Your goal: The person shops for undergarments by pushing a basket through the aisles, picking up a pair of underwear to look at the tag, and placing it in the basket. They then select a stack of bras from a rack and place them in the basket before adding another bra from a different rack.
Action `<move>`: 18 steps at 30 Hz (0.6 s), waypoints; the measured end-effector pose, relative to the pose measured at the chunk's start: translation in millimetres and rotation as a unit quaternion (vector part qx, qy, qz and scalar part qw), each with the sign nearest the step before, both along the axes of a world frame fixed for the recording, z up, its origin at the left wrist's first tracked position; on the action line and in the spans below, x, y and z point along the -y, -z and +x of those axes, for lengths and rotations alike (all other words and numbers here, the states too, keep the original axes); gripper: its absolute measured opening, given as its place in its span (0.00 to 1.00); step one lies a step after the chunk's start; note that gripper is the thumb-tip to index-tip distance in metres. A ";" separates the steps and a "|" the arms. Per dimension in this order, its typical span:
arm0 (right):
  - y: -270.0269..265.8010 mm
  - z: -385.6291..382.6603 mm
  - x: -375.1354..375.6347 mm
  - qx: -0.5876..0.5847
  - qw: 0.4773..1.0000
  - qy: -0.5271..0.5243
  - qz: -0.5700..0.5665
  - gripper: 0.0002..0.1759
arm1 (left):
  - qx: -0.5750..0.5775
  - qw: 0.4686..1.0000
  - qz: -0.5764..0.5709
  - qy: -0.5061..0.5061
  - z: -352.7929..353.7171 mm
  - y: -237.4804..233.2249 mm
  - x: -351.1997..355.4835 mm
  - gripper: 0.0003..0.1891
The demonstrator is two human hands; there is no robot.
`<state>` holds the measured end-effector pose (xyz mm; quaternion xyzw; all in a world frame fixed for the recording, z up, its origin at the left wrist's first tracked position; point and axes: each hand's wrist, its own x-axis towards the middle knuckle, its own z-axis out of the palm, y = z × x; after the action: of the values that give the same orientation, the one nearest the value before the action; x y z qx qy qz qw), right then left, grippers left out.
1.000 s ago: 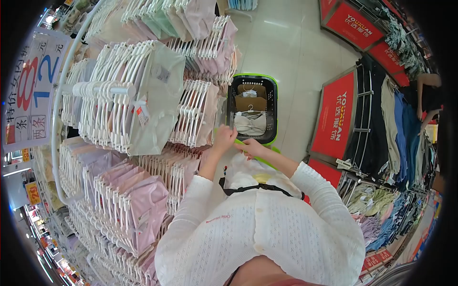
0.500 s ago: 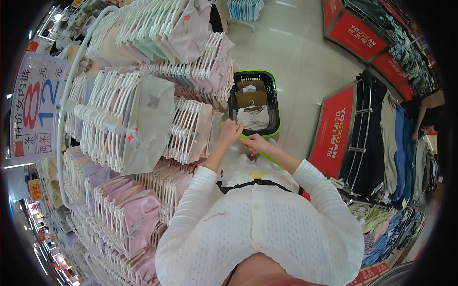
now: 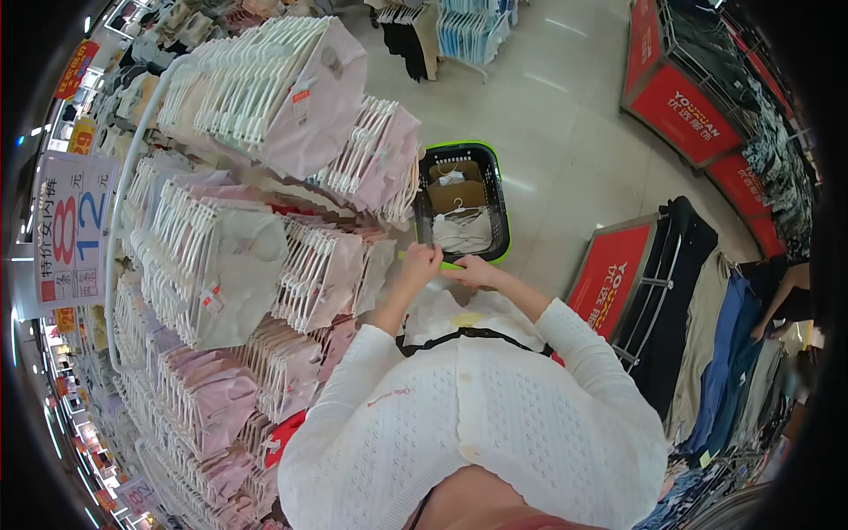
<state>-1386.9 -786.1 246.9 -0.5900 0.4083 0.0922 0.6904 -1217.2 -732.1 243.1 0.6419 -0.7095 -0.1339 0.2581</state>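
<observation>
A black shopping basket (image 3: 506, 208) with a green rim is in front of my body, at the middle of the view. Inside it lie a white garment on a hanger (image 3: 462, 231), brown cardboard-like pieces (image 3: 456, 198) and a small white item (image 3: 451, 177). At the basket's near end, my left hand (image 3: 422, 259) has its fingers curled round the green handle. My right hand (image 3: 474, 273) is closed on the same handle, just to the right. The fingers' undersides are hidden.
To my left, racks of underwear (image 3: 243, 265) on white hangers rise close beside my arm, with a price sign (image 3: 75, 234) at their end. On the right stand red-panelled clothes racks (image 3: 605, 278) and another person's arm (image 3: 782, 305). Tiled floor (image 3: 565, 150) runs ahead.
The view has moved forward along the aisle, so the racks and red panels sit lower in the picture. The basket stays before me, both hands still at its handle.
</observation>
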 end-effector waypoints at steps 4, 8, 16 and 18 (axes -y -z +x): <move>-2.6 -34.3 24.7 0.001 0.955 -0.128 -0.268 0.30 | -0.023 0.996 0.012 -0.081 -19.3 2.9 3.8 0.16; -21.5 -72.6 51.1 -0.045 0.966 -0.201 -0.159 0.33 | -0.071 0.985 0.036 -0.151 10.1 17.7 -1.0 0.15; -13.0 -109.7 90.9 -0.051 0.907 -0.118 -0.400 0.13 | -0.085 0.977 0.004 -0.197 8.5 12.4 26.3 0.15; -29.9 -105.5 115.5 -0.075 0.908 -0.132 -0.390 0.13 | -0.085 0.976 0.005 -0.201 5.7 14.8 33.8 0.15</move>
<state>-1492.5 -901.6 276.8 -0.8524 0.3802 0.0597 0.3540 -1211.5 -765.9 228.3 0.7591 -0.5405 -0.1365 0.3362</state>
